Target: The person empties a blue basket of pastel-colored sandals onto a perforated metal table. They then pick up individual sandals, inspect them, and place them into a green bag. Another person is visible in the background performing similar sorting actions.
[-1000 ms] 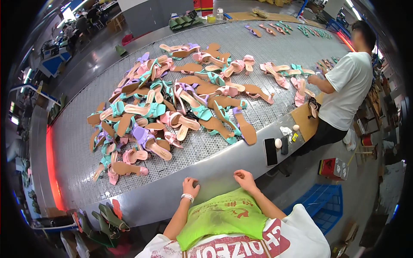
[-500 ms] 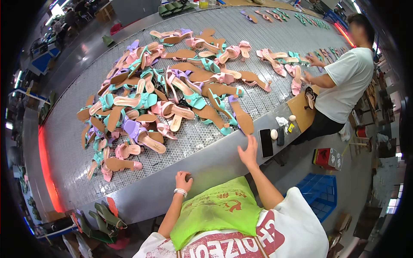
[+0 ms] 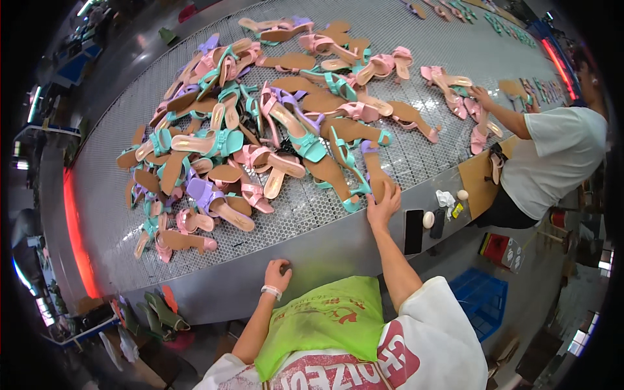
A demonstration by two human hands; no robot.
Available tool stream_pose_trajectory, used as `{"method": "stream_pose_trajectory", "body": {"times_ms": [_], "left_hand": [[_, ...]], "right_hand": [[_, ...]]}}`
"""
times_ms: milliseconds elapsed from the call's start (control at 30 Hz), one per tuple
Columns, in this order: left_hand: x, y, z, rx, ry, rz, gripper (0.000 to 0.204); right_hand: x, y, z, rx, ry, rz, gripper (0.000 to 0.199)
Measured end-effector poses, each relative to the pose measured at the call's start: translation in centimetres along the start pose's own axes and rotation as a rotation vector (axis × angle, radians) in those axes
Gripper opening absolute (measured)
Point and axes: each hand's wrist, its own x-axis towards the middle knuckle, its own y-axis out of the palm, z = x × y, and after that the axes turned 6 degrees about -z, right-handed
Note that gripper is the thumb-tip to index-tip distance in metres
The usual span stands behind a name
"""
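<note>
"Well, noticed any change along the near edge of the surface?"

"Yes: reached forward with the right hand [image 3: 385,207], past the bare metal border [image 3: 325,260] and onto a lavender-heeled sandal [image 3: 377,172]. Half a second ago, stopped just short of it, with fingers spread."

"Lying how?"

"Sole up, with tan underside showing and toe end toward the near edge of the surface. Placed on the near right side of the mixed pile of sandals [image 3: 208,143], just beside a teal sandal [image 3: 342,159]."

"Gripping firmly?"

"Cannot tell a closed grip from a light touch. Resting on the toe end with thumb and fingers, apart from each other."

"And doing anything with the left hand [image 3: 277,276]?"

"Holding nothing visible. Kept low by the near edge, above the lime-green apron [image 3: 325,318], with fingers loosely curled and a small gap to the thumb."

"Spotted anything different farther right?"

"Only one co-worker's hand [image 3: 481,99] clearly showing now, close to the pink sandals [image 3: 458,107]; both in sight half a second ago."

"Making what difference overall?"

"Gone from two free hands to contact with one particular sandal. Not seen raised, though: lying flat, near the black phone [image 3: 413,232] on the metal border."
</note>
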Motion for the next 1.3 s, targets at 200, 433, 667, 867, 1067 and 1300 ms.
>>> {"method": "stream_pose_trajectory", "body": {"times_ms": [200, 433, 667, 867, 1067, 1300], "left_hand": [[4.2, -1.5, -4.1, -0.06, 0.043, 0.135, 0.033], [4.2, -3.2, -4.7, -0.19, -0.047, 0.024, 0.029], [0.8, -2.4, -2.9, -0.097, -0.139, 0.08, 0.033], [1.4, -2.6, -6.5, -0.004, 0.06, 0.047, 0.034], [3.6, -6.9, -9.4, 0.127, 0.18, -0.168, 0.042], [11.1, -10.9, -12.0, 0.579, 0.437, -0.28, 0.085]], "right_hand": [[4.8, -2.6, -0.8, 0.056, -0.136, 0.215, 0.065], [11.2, -10.4, 0.0, 0.446, 0.137, 0.521, 0.062], [9.8, -8.5, 5.3, 0.923, 0.151, 0.348, 0.059], [15.0, 2.4, 6.7, 0.483, -0.136, 0.097, 0.062], [9.1, 4.2, 8.2, 0.301, -0.31, 0.109, 0.052], [5.9, 7.3, 21.0, 0.61, -0.593, 0.479, 0.05]]}}
